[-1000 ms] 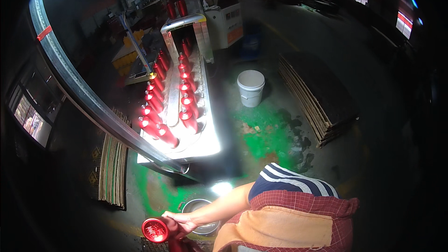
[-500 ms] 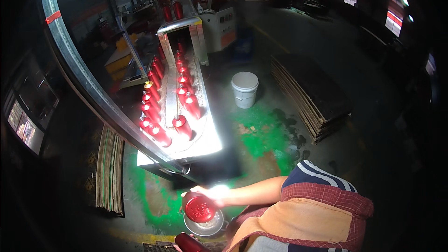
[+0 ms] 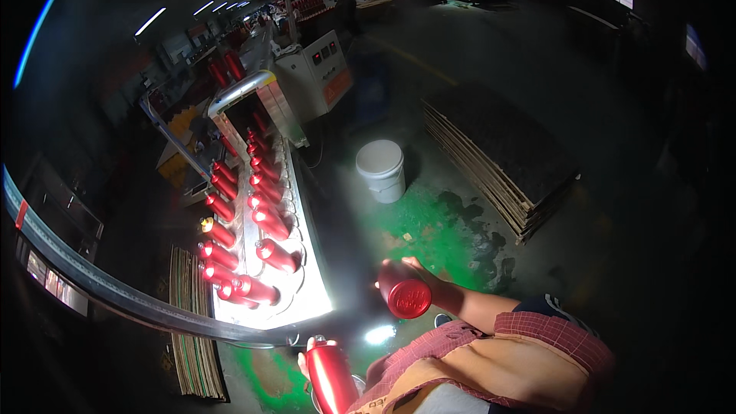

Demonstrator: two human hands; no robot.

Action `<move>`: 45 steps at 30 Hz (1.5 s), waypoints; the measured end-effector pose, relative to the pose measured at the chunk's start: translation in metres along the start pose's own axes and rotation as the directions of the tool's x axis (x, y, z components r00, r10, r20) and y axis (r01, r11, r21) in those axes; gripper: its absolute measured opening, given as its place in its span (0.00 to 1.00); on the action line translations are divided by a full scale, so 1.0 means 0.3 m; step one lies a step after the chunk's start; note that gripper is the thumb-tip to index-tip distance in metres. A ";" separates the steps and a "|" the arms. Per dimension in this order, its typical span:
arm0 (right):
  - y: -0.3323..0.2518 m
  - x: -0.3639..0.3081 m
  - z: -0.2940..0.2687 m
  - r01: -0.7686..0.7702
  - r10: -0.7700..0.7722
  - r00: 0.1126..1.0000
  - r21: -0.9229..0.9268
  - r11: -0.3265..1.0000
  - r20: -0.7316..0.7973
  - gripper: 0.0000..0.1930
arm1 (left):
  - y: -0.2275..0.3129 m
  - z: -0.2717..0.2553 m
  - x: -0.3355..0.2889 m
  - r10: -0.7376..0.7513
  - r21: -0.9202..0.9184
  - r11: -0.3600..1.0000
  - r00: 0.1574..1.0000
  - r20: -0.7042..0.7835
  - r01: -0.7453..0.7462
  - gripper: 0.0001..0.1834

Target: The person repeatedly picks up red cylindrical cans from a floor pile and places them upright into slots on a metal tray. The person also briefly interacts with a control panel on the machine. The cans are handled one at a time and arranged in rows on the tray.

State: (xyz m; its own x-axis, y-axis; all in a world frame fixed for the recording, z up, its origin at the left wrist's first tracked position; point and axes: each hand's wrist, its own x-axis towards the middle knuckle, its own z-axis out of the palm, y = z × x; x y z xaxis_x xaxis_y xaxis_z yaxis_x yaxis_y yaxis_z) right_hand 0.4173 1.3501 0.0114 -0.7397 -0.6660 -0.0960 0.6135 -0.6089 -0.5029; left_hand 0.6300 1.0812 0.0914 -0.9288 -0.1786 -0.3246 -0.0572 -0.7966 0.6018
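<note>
My right hand [image 3: 422,270] is wrapped round a red metal bottle [image 3: 407,297], tipped so its round embossed base faces up toward me. At the lower edge, my left hand [image 3: 304,365] grips another red bottle [image 3: 333,380], standing nearly upright with its silver neck at the top; this hand is mostly behind it. Part of a metal basin [image 3: 359,383] shows behind the left bottle. Ahead and to the left, several red bottles [image 3: 277,256] stand in two rows on a brightly lit conveyor [image 3: 314,291], apart from both hands.
A metal tunnel hood [image 3: 285,111] spans the conveyor, beside a control cabinet [image 3: 318,77]. A white bucket [image 3: 383,176] stands on the floor, with stacked boards [image 3: 498,161] to its right. More boards [image 3: 192,353] lie left of the conveyor. A curved-looking metal post [image 3: 92,284] crosses the left side.
My right hand has moved the bottle up and right, away from the basin. My left hand has raised its bottle further into view. The whole view has turned and shifted.
</note>
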 end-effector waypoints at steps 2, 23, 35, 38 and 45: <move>-0.092 0.020 -0.127 0.204 -0.222 0.973 0.219 0.954 0.059 0.18 | -0.087 0.076 0.175 -0.177 -0.021 0.984 0.984 0.016 0.178 0.33; -0.342 0.489 -0.827 0.268 -0.117 0.939 0.474 0.839 -0.324 0.20 | -0.308 0.230 1.388 -0.499 -0.060 0.866 0.861 -0.098 0.496 0.33; -0.404 1.366 -0.620 0.048 -0.133 0.990 0.749 0.661 0.054 0.25 | 0.373 -0.018 1.878 -0.360 -0.082 0.933 0.891 -0.277 0.351 0.33; -0.422 1.545 -0.599 -0.008 -0.078 0.993 0.733 0.681 0.084 0.24 | 0.465 -0.038 1.906 -0.286 -0.067 0.958 0.892 -0.351 0.280 0.33; -0.398 1.820 -0.628 -0.163 -0.033 0.953 -0.598 0.785 -0.302 0.23 | 0.489 -0.016 1.967 -0.147 -0.036 0.988 0.868 -0.475 0.148 0.33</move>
State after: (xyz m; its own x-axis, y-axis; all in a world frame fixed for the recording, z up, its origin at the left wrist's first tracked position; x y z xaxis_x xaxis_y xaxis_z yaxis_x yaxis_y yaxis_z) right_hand -0.1118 1.1404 -0.1429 -0.8085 -0.4842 -0.3344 0.4362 -0.1117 -0.8929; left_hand 0.0753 0.8564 -0.0154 -0.6236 -0.3124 -0.7166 -0.1804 -0.8345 0.5207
